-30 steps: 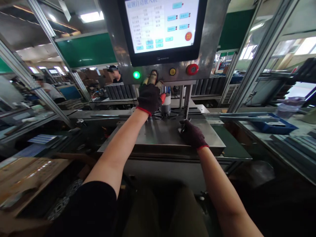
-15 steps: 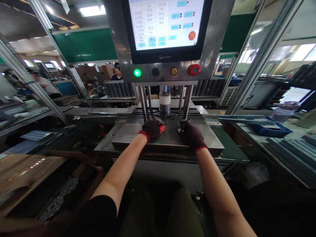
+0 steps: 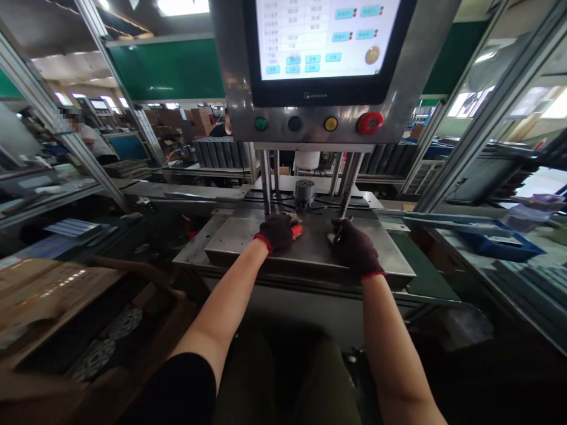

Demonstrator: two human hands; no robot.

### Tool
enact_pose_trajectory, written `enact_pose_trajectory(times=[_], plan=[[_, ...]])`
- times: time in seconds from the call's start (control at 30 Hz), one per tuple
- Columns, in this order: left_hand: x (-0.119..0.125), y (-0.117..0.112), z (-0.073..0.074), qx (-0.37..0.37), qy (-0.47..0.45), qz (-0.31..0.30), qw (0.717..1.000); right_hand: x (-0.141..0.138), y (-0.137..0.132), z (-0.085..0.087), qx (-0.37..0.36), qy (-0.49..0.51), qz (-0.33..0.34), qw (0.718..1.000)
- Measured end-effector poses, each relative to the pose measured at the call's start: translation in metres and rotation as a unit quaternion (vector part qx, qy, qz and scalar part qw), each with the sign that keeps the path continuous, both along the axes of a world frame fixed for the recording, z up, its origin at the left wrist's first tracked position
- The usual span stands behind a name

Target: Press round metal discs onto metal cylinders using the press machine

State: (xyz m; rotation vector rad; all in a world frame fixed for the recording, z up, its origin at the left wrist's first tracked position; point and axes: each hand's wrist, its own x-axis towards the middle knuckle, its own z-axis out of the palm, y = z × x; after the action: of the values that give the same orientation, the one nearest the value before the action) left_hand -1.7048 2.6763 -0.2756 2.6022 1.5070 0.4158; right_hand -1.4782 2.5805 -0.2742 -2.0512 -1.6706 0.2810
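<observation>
My left hand [image 3: 278,232], in a dark knitted glove with a red cuff, rests on the steel plate [image 3: 248,241] of a press. Its fingers are curled beside a red-orange object [image 3: 297,231] whose kind I cannot make out. My right hand [image 3: 352,243], gloved alike, is closed round a small, shiny dark object [image 3: 337,235], too unclear to name. Behind and between the hands stands a grey metal cylinder [image 3: 305,193] with a patterned top. The white press head [image 3: 307,160] hangs above it, apart from it.
A control panel with a screen [image 3: 323,35], a green button [image 3: 261,123] and a red stop button [image 3: 370,123] overhangs the plate. At the left is an open cardboard box [image 3: 48,295] holding round metal parts [image 3: 95,357]. On the right bench sits a blue bin [image 3: 509,243].
The white press head has risen off the metal cylinder, baring its top. The green button's light has gone out, and the screen's round orange button has turned yellowish. Both hands stay on the plate.
</observation>
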Motion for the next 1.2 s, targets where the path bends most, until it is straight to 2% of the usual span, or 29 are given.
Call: enact_pose_trajectory(times=[0.23,0.7,0.9,1.1,1.2], plan=[[-0.001,0.002,-0.004,0.01,0.001,0.004,1.0,0.005,0.003,-0.006,0.032,0.018,0.015,0.999],[-0.002,-0.004,-0.001,-0.01,-0.007,0.021,1.0,0.006,0.002,-0.007,0.032,0.026,0.005,0.999],[-0.003,-0.003,-0.002,-0.002,-0.018,0.004,1.0,0.003,0.0,-0.004,0.019,0.021,0.003,1.0],[-0.001,-0.006,0.003,-0.008,0.002,0.004,1.0,0.003,0.0,-0.004,0.029,0.018,0.004,0.999],[-0.001,-0.009,0.006,-0.015,0.017,0.027,0.999,0.005,0.001,-0.006,0.028,0.021,0.005,0.999]])
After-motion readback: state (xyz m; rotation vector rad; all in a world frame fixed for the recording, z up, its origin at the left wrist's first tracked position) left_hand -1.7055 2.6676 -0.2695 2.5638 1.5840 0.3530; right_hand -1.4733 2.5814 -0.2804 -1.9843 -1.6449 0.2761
